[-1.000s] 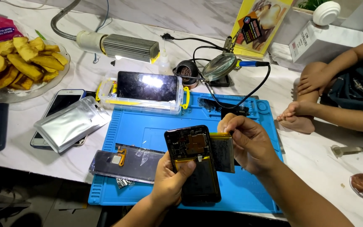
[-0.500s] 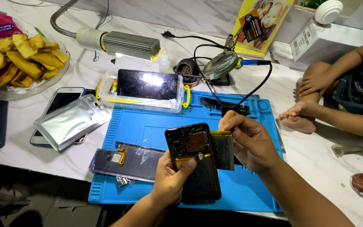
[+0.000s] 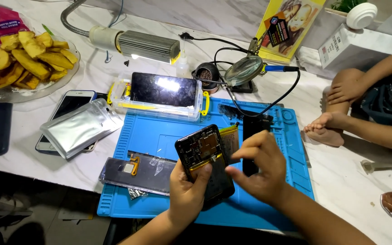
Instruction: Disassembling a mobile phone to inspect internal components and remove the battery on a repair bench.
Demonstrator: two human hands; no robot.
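Gripping a flat black opened phone [image 3: 203, 159], left hand [image 3: 188, 196]; right hand [image 3: 260, 170] loosely curled, empty.

White marble table [image 3: 341, 190], blue mat [image 3: 159, 131], glass plate [image 3: 23, 93]

Silver foil pouch [image 3: 80, 128] laid over white phone [image 3: 71, 105], left of blue mat [image 3: 146, 134]; dark screen [image 3: 163, 89] set on clear box; yellow card [image 3: 289, 27] propped at back.

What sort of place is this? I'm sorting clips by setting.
Probably a phone repair bench: the left hand holds an opened phone over a blue repair mat, with a magnifying glass and lamp nearby.
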